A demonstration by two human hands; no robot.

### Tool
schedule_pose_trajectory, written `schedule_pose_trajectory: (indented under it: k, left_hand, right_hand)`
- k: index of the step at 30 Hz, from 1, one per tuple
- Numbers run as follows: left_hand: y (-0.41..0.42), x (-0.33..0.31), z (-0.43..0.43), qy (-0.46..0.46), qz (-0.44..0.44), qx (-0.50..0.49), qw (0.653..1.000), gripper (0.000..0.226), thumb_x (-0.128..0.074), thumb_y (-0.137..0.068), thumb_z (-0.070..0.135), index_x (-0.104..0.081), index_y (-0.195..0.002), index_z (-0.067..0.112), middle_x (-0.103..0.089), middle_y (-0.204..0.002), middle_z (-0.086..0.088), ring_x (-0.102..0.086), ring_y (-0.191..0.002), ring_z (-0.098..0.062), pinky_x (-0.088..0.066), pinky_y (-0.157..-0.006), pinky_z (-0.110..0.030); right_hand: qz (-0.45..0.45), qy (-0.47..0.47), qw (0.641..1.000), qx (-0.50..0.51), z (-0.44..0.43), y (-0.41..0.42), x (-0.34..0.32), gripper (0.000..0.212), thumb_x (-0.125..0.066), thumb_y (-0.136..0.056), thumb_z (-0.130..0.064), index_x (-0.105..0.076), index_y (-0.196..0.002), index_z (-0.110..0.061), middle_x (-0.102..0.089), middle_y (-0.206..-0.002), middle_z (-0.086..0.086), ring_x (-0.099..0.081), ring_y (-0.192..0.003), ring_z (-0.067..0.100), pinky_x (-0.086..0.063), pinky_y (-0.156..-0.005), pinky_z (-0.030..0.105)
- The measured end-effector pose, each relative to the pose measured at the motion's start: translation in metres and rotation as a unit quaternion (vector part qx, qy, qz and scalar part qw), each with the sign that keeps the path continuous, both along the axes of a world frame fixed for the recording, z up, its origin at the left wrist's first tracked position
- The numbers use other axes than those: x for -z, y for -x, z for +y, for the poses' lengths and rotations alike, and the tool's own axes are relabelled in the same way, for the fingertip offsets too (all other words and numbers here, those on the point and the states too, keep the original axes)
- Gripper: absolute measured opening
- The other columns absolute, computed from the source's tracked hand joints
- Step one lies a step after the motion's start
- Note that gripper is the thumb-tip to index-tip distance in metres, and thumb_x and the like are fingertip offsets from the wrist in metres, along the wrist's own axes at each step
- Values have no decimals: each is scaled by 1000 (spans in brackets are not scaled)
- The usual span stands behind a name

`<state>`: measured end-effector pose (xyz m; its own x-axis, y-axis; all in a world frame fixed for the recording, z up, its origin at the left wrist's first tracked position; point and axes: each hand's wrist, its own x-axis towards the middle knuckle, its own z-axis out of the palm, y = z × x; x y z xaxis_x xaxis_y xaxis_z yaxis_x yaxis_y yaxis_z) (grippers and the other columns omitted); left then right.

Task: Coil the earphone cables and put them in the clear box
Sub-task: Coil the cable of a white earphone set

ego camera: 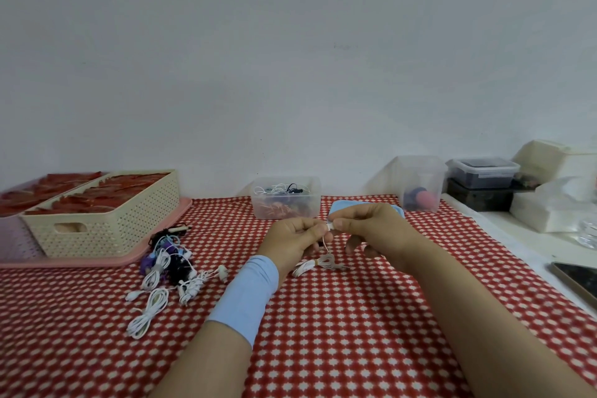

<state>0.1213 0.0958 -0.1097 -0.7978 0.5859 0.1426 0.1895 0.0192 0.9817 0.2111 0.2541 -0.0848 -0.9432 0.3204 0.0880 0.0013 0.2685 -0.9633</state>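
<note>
My left hand (295,241) and my right hand (371,229) meet above the table, both pinching the end of a white earphone cable (329,227). A thin strand hangs down from my fingers to the bundled part of that cable (318,263) lying on the red checked cloth. The clear box (286,199) stands just behind my hands and holds several coiled earphones. A pile of tangled white, black and purple earphones (168,268) lies to the left.
A cream perforated basket (106,213) of red items sits on a pink tray (97,260) at far left. A blue lid (342,205) lies behind my right hand. A taller clear container (420,184), stacked boxes (481,184) and a phone (578,281) are on the right.
</note>
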Motion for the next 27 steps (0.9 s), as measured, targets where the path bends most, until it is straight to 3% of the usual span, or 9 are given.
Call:
schedule_pose_trajectory:
  k: [5, 10, 20, 27]
  left_hand:
    - [-2, -2, -2, 14, 33, 1, 999, 11, -65, -93, 18, -76, -92, 18, -77, -86, 1, -58, -72, -9, -53, -74, -25]
    - [-1, -2, -4, -13, 8, 28, 999, 10, -67, -92, 17, -76, -95, 17, -76, -85, -2, -58, -74, -14, -52, -79, -30]
    - [-4, -2, -3, -34, -9, 34, 999, 9, -67, -91, 15, -76, -91, 16, -76, -83, -4, -56, -74, -17, -50, -77, -32]
    - [-2, -5, -5, -22, 64, 0, 998, 8, -72, -87, 12, -74, -94, 12, -77, -85, -3, -71, -74, -7, -55, -71, -18]
  right_hand:
    - [4, -21, 1000, -3, -1, -3, -3, 13, -70, -93, -18, -79, -101, -14, -79, -91, 2, -65, -60, 12, -38, -45, 19]
    - [-23, 73, 996, -38, 4, -2, 0, 14, -70, -91, -16, -80, -100, -11, -76, -92, 10, -60, -59, 12, -34, -43, 19]
    - [-38, 117, 991, -44, 5, 1, 2, 13, -75, -85, -18, -78, -95, -12, -72, -81, 5, -58, -57, 11, -31, -39, 18]
    - [-15, 62, 997, -37, 0, -5, -6, 14, -73, -89, -17, -79, -101, -13, -76, -91, 5, -61, -63, 12, -33, -47, 20]
